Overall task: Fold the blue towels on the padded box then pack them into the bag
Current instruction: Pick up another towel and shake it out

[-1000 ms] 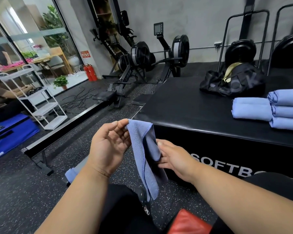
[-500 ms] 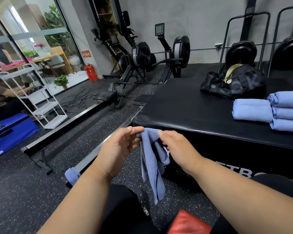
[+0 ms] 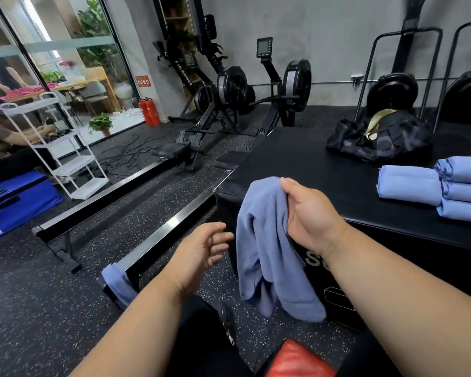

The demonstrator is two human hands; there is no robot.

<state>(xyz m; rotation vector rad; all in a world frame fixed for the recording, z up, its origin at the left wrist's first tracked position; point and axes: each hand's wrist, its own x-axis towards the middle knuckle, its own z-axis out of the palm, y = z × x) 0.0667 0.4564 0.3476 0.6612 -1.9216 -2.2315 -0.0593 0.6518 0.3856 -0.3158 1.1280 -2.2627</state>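
A loose blue towel (image 3: 267, 240) hangs crumpled from my right hand (image 3: 307, 213), which grips its top edge just over the near left corner of the black padded box (image 3: 305, 164). My left hand (image 3: 204, 248) is lower and to the left, fingers apart, empty, a short gap from the cloth. Several folded blue towels (image 3: 411, 186) lie stacked on the box at the right. A black duffel bag (image 3: 378, 137) sits open at the box's far side. Another blue towel (image 3: 117, 284) drapes over a rail end by my left forearm.
A rowing machine rail (image 3: 158, 240) runs along the floor left of the box. More rowers (image 3: 229, 96) and bikes stand against the back wall. A white shelf cart (image 3: 57, 148) and a seated person are at the far left. A red pad (image 3: 297, 360) lies near my legs.
My left hand has let go of the towel and dropped down and left. My right hand has lifted the towel up toward the box corner.
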